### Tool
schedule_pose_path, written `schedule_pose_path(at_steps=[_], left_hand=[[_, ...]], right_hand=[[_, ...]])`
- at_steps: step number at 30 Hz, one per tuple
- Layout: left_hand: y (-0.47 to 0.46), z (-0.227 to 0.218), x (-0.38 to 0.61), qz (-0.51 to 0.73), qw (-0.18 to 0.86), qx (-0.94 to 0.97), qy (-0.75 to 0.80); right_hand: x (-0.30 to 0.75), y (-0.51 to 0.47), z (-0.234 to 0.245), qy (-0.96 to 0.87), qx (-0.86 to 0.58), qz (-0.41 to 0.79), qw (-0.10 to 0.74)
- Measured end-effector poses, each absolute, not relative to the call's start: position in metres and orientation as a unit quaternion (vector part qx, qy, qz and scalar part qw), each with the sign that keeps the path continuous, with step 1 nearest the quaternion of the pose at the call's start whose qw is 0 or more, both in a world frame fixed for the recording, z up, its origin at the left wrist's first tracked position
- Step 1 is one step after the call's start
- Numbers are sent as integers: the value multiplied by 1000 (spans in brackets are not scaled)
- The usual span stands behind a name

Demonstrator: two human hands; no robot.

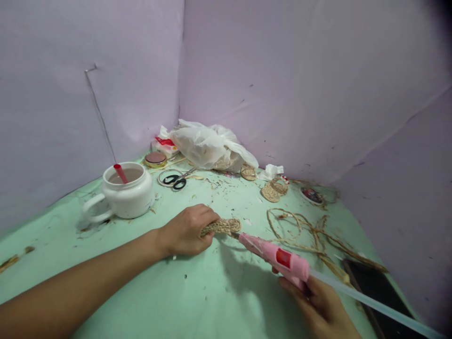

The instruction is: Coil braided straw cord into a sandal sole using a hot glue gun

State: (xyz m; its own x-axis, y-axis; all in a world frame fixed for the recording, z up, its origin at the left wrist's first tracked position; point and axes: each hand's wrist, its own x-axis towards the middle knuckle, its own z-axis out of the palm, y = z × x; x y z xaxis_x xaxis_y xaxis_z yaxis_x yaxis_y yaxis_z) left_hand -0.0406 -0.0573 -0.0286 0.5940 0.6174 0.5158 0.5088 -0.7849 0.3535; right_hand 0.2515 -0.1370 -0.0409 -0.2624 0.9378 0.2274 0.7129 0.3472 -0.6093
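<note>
My left hand [192, 229] is closed around one end of a small piece of coiled, braided natural fibre [222, 226], held just above the green tabletop. In my right hand [321, 306] is a pink hot glue gun [271, 254], its handle gripped from below. The gun's metal nozzle meets the lower right edge of the braided piece. A long translucent glue stick [367, 299] runs out of the gun's back toward the lower right corner. My left fingertips are partly hidden behind the braided piece.
A white mug [129, 200] with a red stick stands at left. Behind lie black-handled scissors [174, 181], a round compact [156, 159] and a white plastic bag [208, 143]. To the right are woven pieces [271, 191], loose braided cord [300, 245] and a dark phone-like slab [381, 296].
</note>
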Motion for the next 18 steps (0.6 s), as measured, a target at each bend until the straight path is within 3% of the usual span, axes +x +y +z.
schedule_pose_path(at_steps=[11,18], left_hand=[[-56,-29,-43,339,96,877,328],[-55,-30,-44,344,92,873,333]], right_hand=[[245,-135,-29,-738,-551,222,320],[236,-138,-22,-694,-563,227,386]])
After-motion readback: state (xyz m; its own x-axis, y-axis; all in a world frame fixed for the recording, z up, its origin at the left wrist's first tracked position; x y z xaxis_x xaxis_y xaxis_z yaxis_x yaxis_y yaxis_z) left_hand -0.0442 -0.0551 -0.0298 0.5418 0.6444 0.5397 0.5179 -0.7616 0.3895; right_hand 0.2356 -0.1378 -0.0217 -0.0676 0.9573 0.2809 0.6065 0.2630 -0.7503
